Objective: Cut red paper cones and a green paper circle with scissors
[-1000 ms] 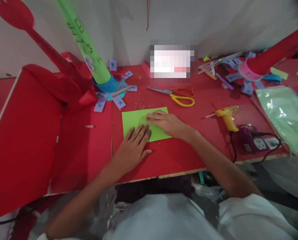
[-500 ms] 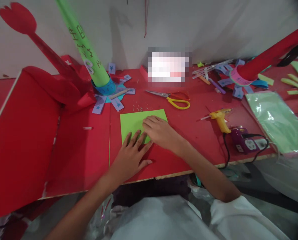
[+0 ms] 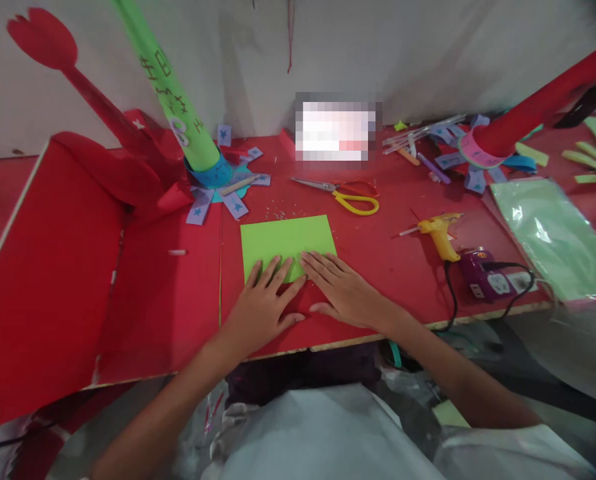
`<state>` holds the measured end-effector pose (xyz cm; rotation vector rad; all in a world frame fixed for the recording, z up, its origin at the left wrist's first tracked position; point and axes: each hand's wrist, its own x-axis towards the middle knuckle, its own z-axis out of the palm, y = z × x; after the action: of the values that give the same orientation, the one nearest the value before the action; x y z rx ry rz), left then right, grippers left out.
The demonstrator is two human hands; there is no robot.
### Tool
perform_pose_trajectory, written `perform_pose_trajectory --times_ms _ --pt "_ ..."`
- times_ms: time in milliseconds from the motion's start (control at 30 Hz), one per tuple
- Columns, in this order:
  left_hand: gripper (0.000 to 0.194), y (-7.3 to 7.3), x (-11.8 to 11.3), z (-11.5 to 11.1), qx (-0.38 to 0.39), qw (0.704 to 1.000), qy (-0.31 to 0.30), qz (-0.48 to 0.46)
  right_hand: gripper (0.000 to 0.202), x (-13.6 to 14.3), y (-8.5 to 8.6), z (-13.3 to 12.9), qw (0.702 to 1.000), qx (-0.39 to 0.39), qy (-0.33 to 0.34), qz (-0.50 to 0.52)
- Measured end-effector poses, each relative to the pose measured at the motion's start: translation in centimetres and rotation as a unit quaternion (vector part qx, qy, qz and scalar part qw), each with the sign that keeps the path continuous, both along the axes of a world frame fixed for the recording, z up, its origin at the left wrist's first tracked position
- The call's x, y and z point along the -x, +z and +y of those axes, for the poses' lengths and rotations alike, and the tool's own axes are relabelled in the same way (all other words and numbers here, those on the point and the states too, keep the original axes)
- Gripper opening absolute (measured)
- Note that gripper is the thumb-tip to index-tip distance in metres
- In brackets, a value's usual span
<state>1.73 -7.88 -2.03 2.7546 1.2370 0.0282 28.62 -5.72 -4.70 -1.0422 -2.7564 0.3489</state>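
Observation:
A bright green sheet of paper (image 3: 288,237) lies flat on the red table near its front edge. My left hand (image 3: 264,303) rests palm down with spread fingers over the sheet's lower left part, its thumb on the table. Beside it, my right hand (image 3: 345,290) lies flat, fingertips on the sheet's lower right part and thumb stretched out toward the left hand. Neither hand holds anything. Behind the sheet are scissors with yellow and red handles (image 3: 355,203).
A glue gun (image 3: 439,237) and a purple socket box (image 3: 488,277) with cords sit to the right, beside a plastic-wrapped green pack (image 3: 553,233). A green paper tube (image 3: 178,113) stands back left; a red panel (image 3: 43,287) rises at the left.
My right hand has moved down and slightly right on the green sheet, its fingers now flat and its thumb showing. The left hand has stayed nearly in place.

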Motion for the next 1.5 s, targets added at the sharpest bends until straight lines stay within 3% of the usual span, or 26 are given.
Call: perform_pose_trajectory --times_ms 333,533,667,767,967,1167,1500 --pt "0.072 0.0 0.2 0.0 0.004 1.000 0.001 -0.001 0.098 -5.2 -0.3 -2.4 0.999 0.003 -0.032 -0.028" --pt "0.066 0.8 -2.2 -0.2 -0.003 1.000 0.018 0.016 0.097 -5.2 -0.2 -2.5 0.999 -0.001 -0.040 -0.025" --pt "0.073 0.2 -4.6 -0.2 0.004 1.000 -0.011 0.001 0.098 -5.1 -0.2 -2.5 0.999 -0.002 -0.043 -0.025" --pt "0.075 -0.1 -4.8 -0.1 0.013 1.000 -0.021 -0.005 0.098 -5.1 -0.2 -2.6 0.999 -0.002 -0.042 -0.029" --pt "0.065 -0.1 -2.5 -0.8 0.001 1.000 -0.014 0.003 0.096 -5.1 -0.3 -2.7 0.999 -0.005 -0.045 -0.026" --pt "0.059 -0.3 0.1 -2.8 -0.027 0.998 0.051 0.000 0.098 -5.1 -0.3 -2.6 0.999 -0.001 -0.047 -0.017" --pt "0.073 -0.5 6.5 -5.0 -0.081 0.991 0.102 -0.004 0.091 -5.1 0.0 -2.7 0.999 -0.005 -0.045 -0.017"
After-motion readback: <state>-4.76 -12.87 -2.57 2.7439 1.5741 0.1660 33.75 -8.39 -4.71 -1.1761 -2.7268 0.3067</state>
